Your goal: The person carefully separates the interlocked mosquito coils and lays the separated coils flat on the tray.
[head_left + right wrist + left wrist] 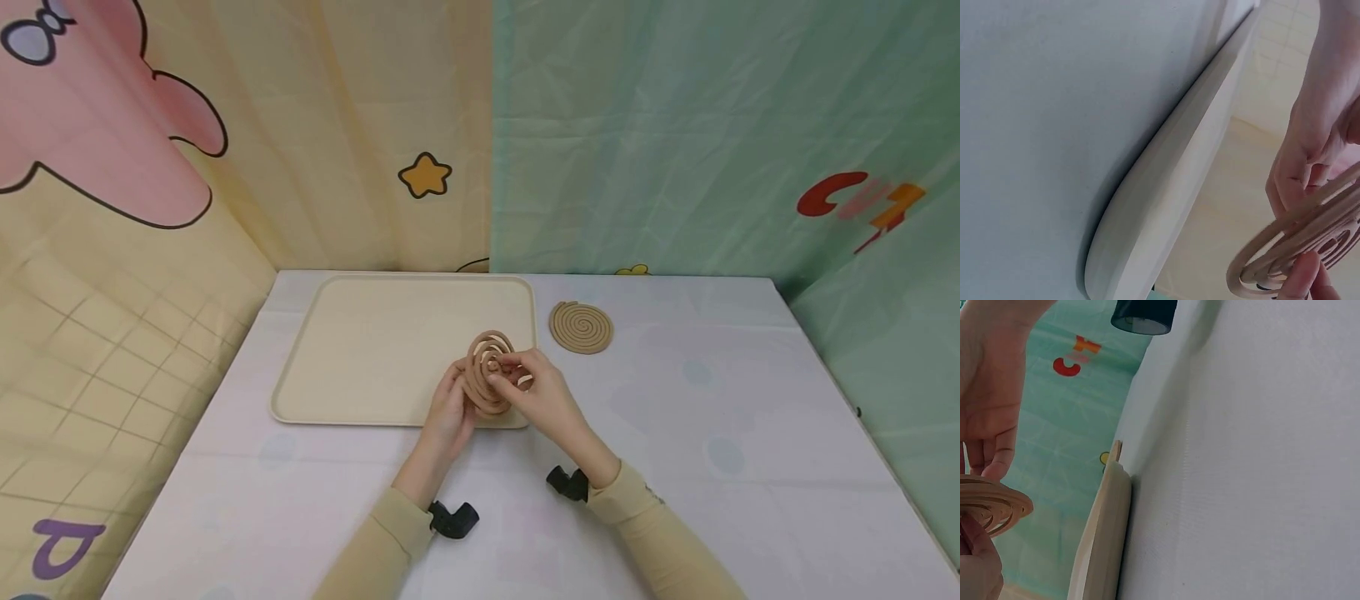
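Observation:
Both hands hold a tan mosquito coil [478,385] above the near right corner of the cream tray. Its rings stand apart from one another, with gaps showing between them. The left hand [451,413] grips it by the left rim. From the right, the right hand [546,397] pinches it near the centre with thumb and fingers. In the right wrist view the coil [1285,240] is tilted, its rings spread. It also appears in the left wrist view, where the coil [1013,501] is seen nearly edge-on between the hands.
The cream tray [397,350] with a low raised rim lies at the back left of the white-covered table [675,467]. Right of it, a flat spiral coil [581,327] rests on the cloth. Printed curtains [645,133] stand behind and at the sides.

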{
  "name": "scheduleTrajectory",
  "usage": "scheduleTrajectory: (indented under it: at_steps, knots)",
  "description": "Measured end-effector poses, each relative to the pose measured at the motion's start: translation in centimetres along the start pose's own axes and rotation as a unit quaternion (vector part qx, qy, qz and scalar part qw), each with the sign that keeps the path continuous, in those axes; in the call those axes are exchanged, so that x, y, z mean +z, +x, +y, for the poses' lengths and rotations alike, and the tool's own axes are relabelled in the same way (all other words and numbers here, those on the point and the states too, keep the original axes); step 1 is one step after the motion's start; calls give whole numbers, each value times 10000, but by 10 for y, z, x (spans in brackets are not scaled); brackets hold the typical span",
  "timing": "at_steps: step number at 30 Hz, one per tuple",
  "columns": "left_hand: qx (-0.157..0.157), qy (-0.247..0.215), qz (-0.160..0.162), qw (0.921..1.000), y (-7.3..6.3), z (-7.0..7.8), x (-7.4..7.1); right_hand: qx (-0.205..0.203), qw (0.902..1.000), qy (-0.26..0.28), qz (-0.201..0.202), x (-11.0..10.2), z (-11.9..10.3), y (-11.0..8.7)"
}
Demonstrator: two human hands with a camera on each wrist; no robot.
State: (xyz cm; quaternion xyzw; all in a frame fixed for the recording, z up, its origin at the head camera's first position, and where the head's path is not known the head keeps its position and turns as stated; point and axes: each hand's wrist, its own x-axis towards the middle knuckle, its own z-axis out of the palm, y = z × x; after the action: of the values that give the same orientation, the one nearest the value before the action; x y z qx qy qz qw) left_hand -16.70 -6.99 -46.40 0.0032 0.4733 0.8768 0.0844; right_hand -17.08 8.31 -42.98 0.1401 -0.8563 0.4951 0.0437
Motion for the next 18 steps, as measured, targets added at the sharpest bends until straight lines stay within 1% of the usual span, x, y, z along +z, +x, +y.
scheduleTrajectory:
  at_steps: [4,7,10,13,18]
  knots:
    - [141,327,31,9994,-1,-2,1,693,9961,394,-382,-3,-1,2]
    - [219,762,55,9968,-1,-2,1,996,9911,629,-621,-4,1,3]
    - [339,1307,45,9908,-1,-2,0,997,9890,771,-768,-5,4,4]
    - [539,1768,50,9828,0,-2,-2,926,9881,935,-798,-4,8,5]
    - [759,2081,70,9751,0,-3,-4,774,9881,1128,-705,-4,11,6]
